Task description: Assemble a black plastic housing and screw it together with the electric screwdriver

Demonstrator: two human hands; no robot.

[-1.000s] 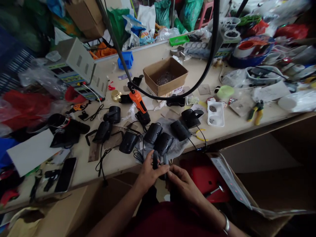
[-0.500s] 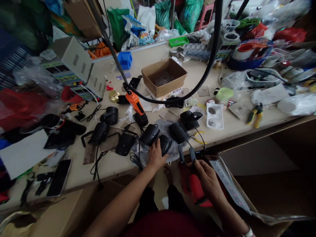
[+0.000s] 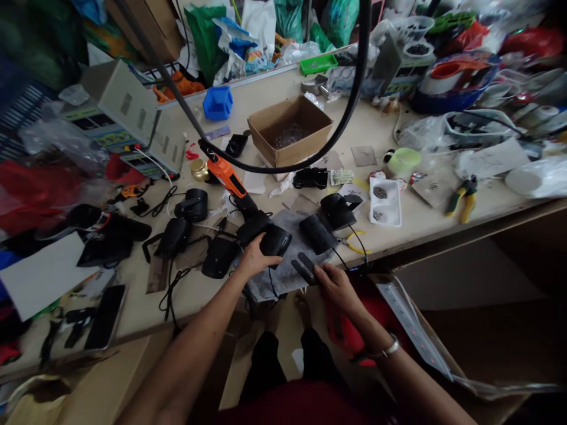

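My left hand (image 3: 256,258) is closed on a black cylindrical housing (image 3: 278,241) with a cord, thumb at its near side. Another black housing (image 3: 253,227) lies against it on the left, partly hidden. In my right hand (image 3: 337,285) is a dark U-shaped bracket (image 3: 303,267), gripped at one end, its two prongs pointing left over a grey plastic sheet (image 3: 290,227). Just beyond the bracket lie a black housing (image 3: 318,233) and one with a bracket fitted (image 3: 339,209). An orange electric screwdriver (image 3: 228,180) hangs behind my left hand.
A black cable (image 3: 354,112) loops above the table. Farther back stands a cardboard box (image 3: 290,133) of small parts. More black housings (image 3: 219,255) and cords lie left. Yellow-handled pliers (image 3: 357,242), a white tray (image 3: 385,203) and green-yellow pliers (image 3: 462,199) lie right.
My left hand has moved left, shifting a housing against its neighbour and baring more of the sheet. My right hand has brought the bracket left and up over the table edge.
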